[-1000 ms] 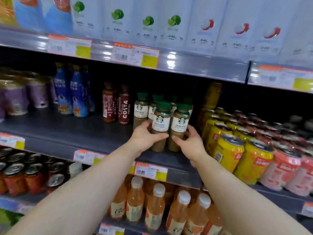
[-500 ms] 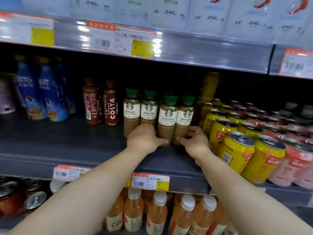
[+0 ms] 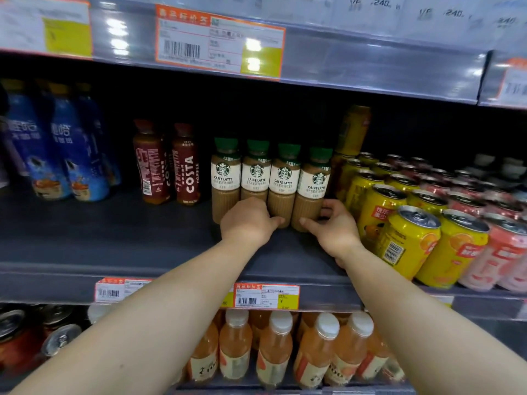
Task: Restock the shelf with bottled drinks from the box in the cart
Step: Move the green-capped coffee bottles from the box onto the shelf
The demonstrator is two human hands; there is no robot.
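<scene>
1. Head view: four Caffe Latte bottles [image 3: 271, 181] with green caps are standing upright in a tight row on the dark middle shelf [image 3: 114, 238], set back from its front edge, labels facing out.
2. The left hand [image 3: 247, 223] is curling round the lower part of the two middle bottles, its thumb lying across the base of the third bottle from the left.
3. The right hand [image 3: 332, 228] is gripping the base of the rightmost bottle, thumb pointing left at the front, fingers wrapping behind on the right side.
4. The two thumbs are sitting near each other, not touching.
5. Two brown Costa coffee bottles [image 3: 171, 163] are standing just left of the row, and blue bottles [image 3: 65, 155] are standing well to the left.
6. Yellow cans [image 3: 405, 238] are sitting just right of the right hand, with pink cans [image 3: 502, 252] beyond.
7. Orange bottles with white caps [image 3: 273, 349] are filling the shelf below, under a price tag [image 3: 266, 295].
</scene>
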